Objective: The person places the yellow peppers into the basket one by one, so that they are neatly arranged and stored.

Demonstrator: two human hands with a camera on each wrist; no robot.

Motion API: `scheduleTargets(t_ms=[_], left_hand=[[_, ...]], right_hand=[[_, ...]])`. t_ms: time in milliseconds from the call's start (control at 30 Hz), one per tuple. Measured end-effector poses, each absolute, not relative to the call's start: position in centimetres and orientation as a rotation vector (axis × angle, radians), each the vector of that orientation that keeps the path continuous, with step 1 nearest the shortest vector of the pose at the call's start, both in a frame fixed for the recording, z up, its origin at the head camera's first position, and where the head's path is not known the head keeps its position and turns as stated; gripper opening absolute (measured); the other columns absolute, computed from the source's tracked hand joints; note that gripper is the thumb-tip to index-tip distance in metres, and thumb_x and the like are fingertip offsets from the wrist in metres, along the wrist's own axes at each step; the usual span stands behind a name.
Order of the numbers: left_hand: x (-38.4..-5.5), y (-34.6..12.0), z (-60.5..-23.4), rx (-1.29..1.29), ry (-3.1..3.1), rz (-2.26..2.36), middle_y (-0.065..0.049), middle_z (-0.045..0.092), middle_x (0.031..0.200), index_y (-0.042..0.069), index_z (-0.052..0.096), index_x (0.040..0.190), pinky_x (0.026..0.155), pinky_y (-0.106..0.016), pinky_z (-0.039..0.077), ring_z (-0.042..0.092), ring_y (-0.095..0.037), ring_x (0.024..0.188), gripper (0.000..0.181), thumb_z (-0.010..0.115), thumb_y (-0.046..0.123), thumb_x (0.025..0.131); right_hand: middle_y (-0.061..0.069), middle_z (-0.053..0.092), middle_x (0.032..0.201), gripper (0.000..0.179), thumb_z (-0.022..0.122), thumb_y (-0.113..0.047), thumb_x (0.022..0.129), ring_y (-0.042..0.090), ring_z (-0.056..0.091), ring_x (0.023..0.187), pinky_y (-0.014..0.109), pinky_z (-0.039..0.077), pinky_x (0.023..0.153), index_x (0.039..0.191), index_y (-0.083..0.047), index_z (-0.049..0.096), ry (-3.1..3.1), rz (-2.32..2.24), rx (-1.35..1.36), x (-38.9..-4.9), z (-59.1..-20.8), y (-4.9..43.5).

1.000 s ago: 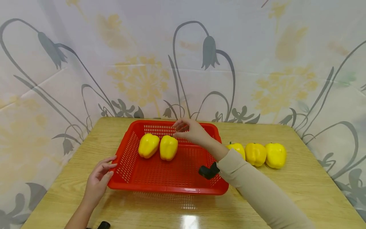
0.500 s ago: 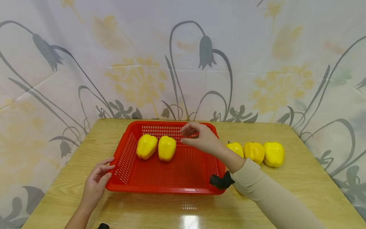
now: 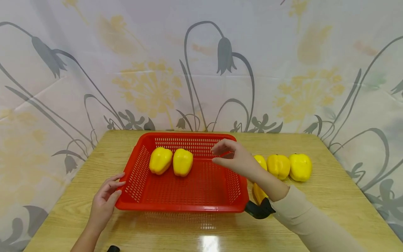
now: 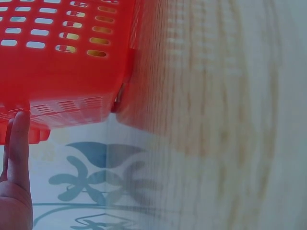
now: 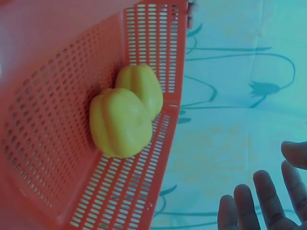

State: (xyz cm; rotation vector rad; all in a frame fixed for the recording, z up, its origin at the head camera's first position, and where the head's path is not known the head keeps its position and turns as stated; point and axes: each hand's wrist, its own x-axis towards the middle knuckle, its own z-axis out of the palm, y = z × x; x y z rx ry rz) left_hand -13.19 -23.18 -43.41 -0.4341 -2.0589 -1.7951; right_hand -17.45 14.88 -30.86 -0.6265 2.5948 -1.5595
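Observation:
A red plastic basket [image 3: 182, 207] with slotted walls stands on the table. Two yellow bell peppers, the left one [image 3: 160, 161] and the right one [image 3: 183, 162], lie side by side in its back left part. At the basket's left rim, my left hand [image 3: 104, 203] rests its fingertips; the left wrist view shows straight fingers [image 4: 19, 148] against the outside. My right hand [image 3: 237, 159] is over the basket's right side with fingers loosely bent and nothing held. In the right wrist view its fingers [image 5: 268, 199] are spread, away from both peppers [image 5: 120, 123].
Right of the basket, several more yellow bell peppers [image 3: 278, 167] stand on the wooden table [image 3: 330, 196]; my right forearm partly covers some. A black wrist mount [image 3: 260, 209] sticks out near the basket's front right corner. Behind the table hangs a flower-printed cloth [image 3: 201, 70].
My empty right hand has moved right, from beside the right pepper to over the basket's right side. My left hand stays at the rim, and the peppers lie as before.

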Motion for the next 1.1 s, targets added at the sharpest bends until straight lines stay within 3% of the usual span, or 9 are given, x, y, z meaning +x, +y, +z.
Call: scheduleTargets(t_ms=[700, 1100], left_hand=[[-13.2, -23.1, -43.6, -0.451, -2.061, -1.784, 0.002, 0.053, 0.122, -0.015, 0.055, 0.101, 0.085, -0.012, 0.041, 0.049, -0.008, 0.110, 0.017, 0.044, -0.013, 0.088], [-13.2, -23.1, -43.4, -0.437, -2.053, -1.773, 0.001, 0.053, 0.122, -0.016, 0.055, 0.100, 0.085, -0.012, 0.041, 0.050, -0.009, 0.110, 0.016, 0.045, -0.012, 0.089]], right_hand=[[0.014, 0.061, 0.098, 0.019, 0.067, -0.007, 0.084, 0.023, 0.059, 0.090, 0.031, 0.050, 0.079, 0.101, 0.000, 0.061, 2.672, -1.664, -0.561, -14.3, -34.1, 19.7], [0.010, 0.062, 0.092, 0.016, 0.067, -0.003, 0.083, 0.010, 0.059, 0.084, 0.026, 0.051, 0.075, 0.097, 0.001, 0.061, 2.851, -1.606, -0.469, -13.5, -35.9, 22.6]])
